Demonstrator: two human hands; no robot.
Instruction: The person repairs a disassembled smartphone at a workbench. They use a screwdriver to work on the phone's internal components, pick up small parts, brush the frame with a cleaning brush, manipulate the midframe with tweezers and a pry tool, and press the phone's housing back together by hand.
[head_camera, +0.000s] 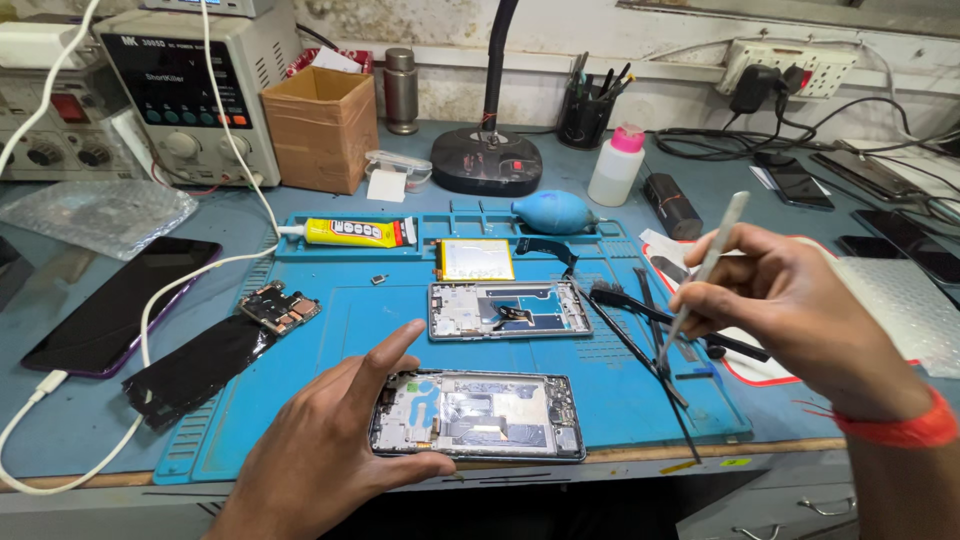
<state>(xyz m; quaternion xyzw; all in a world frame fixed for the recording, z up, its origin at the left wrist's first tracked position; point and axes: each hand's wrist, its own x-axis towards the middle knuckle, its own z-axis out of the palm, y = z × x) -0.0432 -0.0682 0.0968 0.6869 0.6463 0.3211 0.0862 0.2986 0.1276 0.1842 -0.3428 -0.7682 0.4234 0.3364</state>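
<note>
My left hand (335, 430) holds the left end of an opened phone (480, 415), its back off and its insides showing, near the front edge of a blue work mat (330, 330). My right hand (790, 305) grips a slim metal spudger (705, 270), held upright over the mat's right edge, its tip pointing down above a black tweezers (640, 335). A second bare phone frame (510, 308) lies in the mat's middle, behind the held phone. A flat yellow-edged battery (475, 260) rests just behind that frame.
A yellow glue tube (355, 232), a blue air blower (553, 212), a small circuit board (280, 308) and a black back panel (195, 368) lie on or near the mat. A phone on a white cable (115, 300) is at left. Cardboard box (322, 125), power supply (190, 90), lamp base (487, 160) stand behind.
</note>
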